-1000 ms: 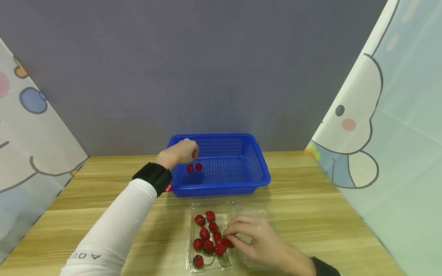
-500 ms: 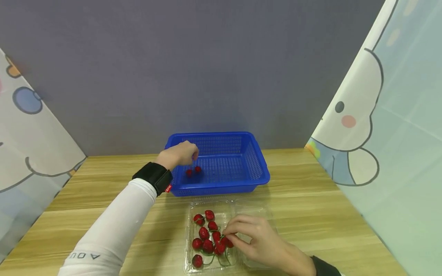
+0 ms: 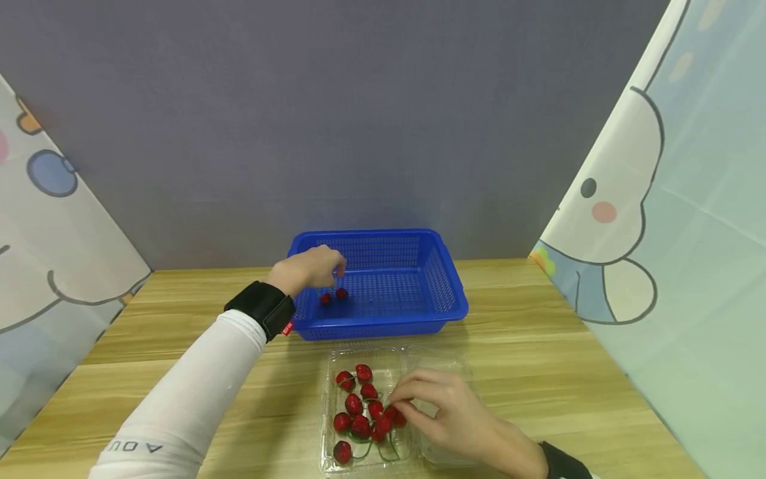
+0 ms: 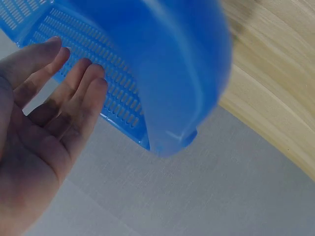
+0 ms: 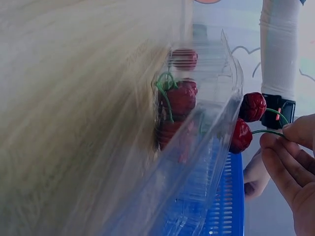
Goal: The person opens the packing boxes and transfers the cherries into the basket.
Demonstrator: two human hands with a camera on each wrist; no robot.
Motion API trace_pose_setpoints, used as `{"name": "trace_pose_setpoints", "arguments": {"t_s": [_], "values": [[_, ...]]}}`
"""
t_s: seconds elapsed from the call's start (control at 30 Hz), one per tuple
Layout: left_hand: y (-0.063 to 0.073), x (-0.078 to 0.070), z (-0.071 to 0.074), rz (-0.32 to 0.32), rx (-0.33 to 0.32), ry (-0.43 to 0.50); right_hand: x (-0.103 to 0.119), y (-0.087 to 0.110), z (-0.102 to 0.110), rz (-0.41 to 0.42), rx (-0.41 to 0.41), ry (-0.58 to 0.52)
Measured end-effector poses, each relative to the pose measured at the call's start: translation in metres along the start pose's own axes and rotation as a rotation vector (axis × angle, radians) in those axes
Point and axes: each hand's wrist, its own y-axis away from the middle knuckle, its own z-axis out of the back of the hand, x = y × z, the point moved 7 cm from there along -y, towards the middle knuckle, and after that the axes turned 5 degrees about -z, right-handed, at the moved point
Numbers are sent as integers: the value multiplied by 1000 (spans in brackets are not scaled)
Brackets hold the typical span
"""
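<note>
My left hand (image 3: 312, 266) is over the left end of a blue plastic basket (image 3: 389, 326). Its fingers are loosely bent and hold nothing in the left wrist view, apart from the basket wall (image 4: 172, 73). Two red cherries (image 3: 342, 293) lie on the basket floor below it. My right hand (image 3: 445, 412) pinches two thin green stems between thumb and fingertips. From these stems hang two cherries (image 5: 240, 136), beside the wall of a clear plastic box (image 3: 326, 426). Several more cherries (image 3: 360, 426) with green stems lie in that box.
The clear box's lid (image 3: 439, 359) lies folded open to the right, partly under my right hand. A wooden table (image 3: 550, 372) carries everything. Behind the basket rises a grey wall (image 3: 383, 133), with cartoon-printed panels (image 3: 622, 266) at both sides.
The two cherries under my left hand have dropped slightly onto the basket floor, and the left fingers have loosened. My right hand has barely moved and keeps pinching the stems.
</note>
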Motion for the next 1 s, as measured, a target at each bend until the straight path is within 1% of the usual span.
{"name": "trace_pose_setpoints", "arguments": {"t_s": [0.2, 0.37, 0.43, 0.6, 0.8, 1.0], "values": [[2, 0, 2, -16, 3, -25, -2, -4, 9, 33, -49, -7], [9, -5, 2, -45, 5, -29, -6, -6, 20, -1, -72, -2], [12, -9, 1, -58, 3, -33, -8, -5, 27, -15, -76, 3], [16, -17, 3, -92, -10, -43, -13, -5, 51, -5, -113, 46], [23, -23, 7, -124, -61, -47, -19, -5, 78, -26, -147, 134], [34, -36, 6, -200, -167, -37, -23, -9, 100, -12, -209, 259]]}}
